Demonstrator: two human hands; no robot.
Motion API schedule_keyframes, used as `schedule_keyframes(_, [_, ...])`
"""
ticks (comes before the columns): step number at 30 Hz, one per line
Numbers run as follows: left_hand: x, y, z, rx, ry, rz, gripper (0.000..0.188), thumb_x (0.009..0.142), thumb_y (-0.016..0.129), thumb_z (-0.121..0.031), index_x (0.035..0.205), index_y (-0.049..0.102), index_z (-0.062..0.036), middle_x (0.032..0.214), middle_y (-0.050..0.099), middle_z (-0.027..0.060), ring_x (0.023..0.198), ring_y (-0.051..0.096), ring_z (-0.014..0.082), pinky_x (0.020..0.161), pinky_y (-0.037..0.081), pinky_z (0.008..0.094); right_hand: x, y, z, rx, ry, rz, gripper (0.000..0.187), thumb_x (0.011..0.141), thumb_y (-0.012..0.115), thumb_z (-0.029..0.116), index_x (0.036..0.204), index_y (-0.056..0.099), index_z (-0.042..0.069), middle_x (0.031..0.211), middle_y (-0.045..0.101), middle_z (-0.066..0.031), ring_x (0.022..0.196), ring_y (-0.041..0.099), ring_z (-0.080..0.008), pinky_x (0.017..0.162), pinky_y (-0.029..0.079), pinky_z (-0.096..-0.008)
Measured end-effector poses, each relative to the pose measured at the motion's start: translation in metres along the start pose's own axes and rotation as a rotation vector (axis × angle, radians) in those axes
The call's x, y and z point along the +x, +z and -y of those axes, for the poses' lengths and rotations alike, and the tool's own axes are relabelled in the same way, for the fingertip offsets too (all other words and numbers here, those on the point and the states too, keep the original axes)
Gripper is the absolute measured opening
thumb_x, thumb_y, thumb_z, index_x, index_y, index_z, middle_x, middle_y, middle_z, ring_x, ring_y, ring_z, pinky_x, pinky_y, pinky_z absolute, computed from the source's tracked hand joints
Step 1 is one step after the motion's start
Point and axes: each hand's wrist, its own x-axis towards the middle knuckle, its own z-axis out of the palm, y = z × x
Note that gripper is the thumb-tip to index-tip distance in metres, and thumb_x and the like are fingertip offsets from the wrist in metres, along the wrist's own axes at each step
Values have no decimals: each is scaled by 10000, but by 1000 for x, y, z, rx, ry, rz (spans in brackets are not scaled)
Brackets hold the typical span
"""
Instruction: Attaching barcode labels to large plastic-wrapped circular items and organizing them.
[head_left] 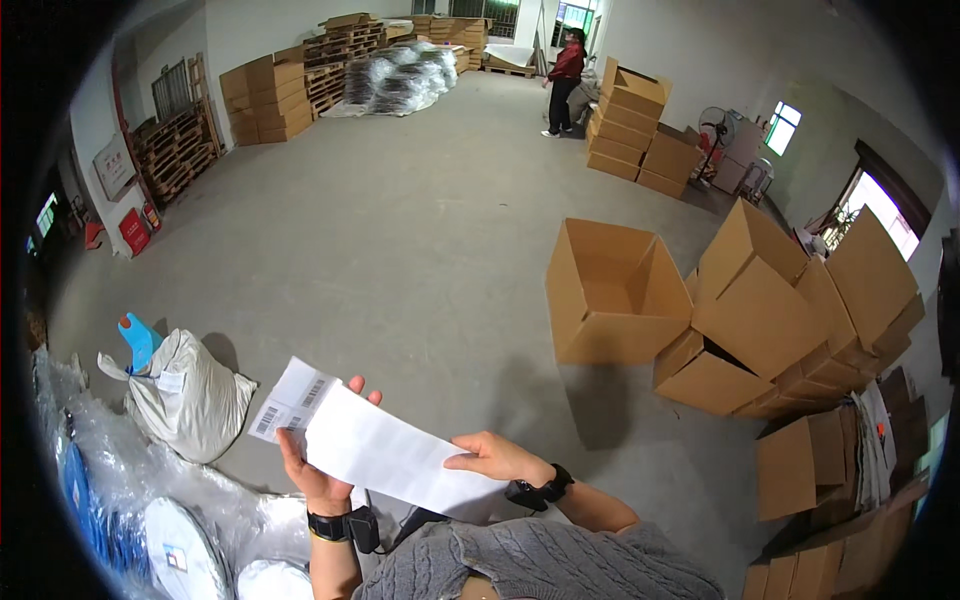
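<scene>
White paper strip [385, 450] lies between thumb and fingers of both hands; left hand [322, 484] clamped at its barcoded end, fingertips showing past the far edge; right hand [507, 460] clamped nearer the opposite end; grey floor [400, 270] beyond.

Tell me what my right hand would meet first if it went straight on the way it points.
First, the white paper that your right hand holds: pointing left, it would run along that, then probably meet your left hand, though depth is unclear.
</scene>
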Motion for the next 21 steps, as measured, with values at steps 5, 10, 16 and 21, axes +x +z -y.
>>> schedule_keyframes(5, [70, -28, -25, 24, -44, 58, 956, 805, 483, -699, 1446, 237, -33, 1454, 233, 312, 1314, 261, 522, 1024, 315, 605, 74, -18, 9, 42, 23, -45, 297, 937, 571, 282, 1014, 607, -2, 808, 654, -45, 747, 538, -69, 690, 449, -268])
schedule_keyframes(10, [110, -49, -37, 33, 33, 60, 1130, 634, 701, -687, 1486, 156, -182, 1446, 265, 255, 1312, 302, 465, 999, 302, 678, 125, -36, 7, 146, -37, 5, 270, 946, 554, 238, 1021, 604, -16, 857, 656, -12, 787, 529, -54, 709, 447, -262])
schedule_keyframes(16, [132, -66, -55, 112, 145, -33, 1197, 590, 765, -630, 1492, 106, -199, 1459, 266, 196, 1318, 306, 442, 988, 287, 709, 196, -58, 18, 81, -133, 197, 252, 942, 550, 212, 1014, 605, -24, 821, 637, 3, 773, 515, -58, 716, 448, -262])
schedule_keyframes(21, [138, -79, -62, -18, 287, -36, 1076, 693, 655, -672, 1478, 156, -132, 1477, 231, 208, 1322, 321, 426, 1029, 185, 716, 236, -68, 24, 131, -205, 327, 257, 939, 553, 223, 989, 604, -24, 786, 622, -3, 745, 502, -62, 697, 444, -267])
